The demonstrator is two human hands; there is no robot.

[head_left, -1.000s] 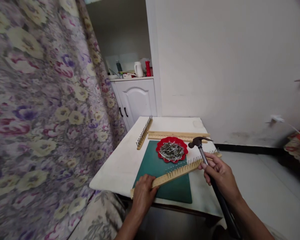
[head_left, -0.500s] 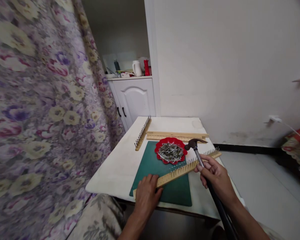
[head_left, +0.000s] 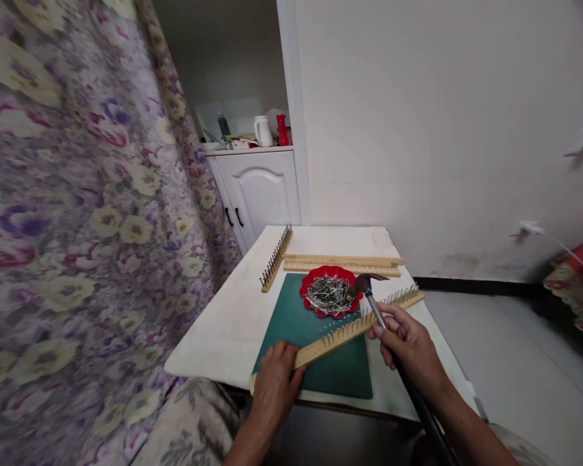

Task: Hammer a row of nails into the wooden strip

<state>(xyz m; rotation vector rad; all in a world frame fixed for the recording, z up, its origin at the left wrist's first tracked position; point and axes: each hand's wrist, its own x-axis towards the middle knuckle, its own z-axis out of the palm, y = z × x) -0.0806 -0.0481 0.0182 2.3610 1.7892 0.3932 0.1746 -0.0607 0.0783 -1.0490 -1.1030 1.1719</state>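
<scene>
A long wooden strip (head_left: 313, 351) with rows of upright nails lies diagonally over a green mat (head_left: 286, 310). My left hand (head_left: 275, 382) is closed around the strip's near left end. In my right hand (head_left: 408, 346) is a claw hammer (head_left: 375, 307), gripped along its shaft, with the head raised near the strip's far part. Behind the hammer head, a red scalloped dish (head_left: 305, 305) holds a heap of loose nails (head_left: 329, 294). My right hand hides part of the strip's right side.
Another nailed wooden strip (head_left: 278, 259) stands at the table's left edge. More wooden strips (head_left: 340, 261) lie across the back of the white table (head_left: 218, 336). A floral curtain (head_left: 102, 226) hangs at left; a white cabinet (head_left: 257, 191) and a wall (head_left: 398, 129) are behind.
The wooden strip has slid slightly left and toward me with my left hand. My right hand and the hammer have also shifted a little left.
</scene>
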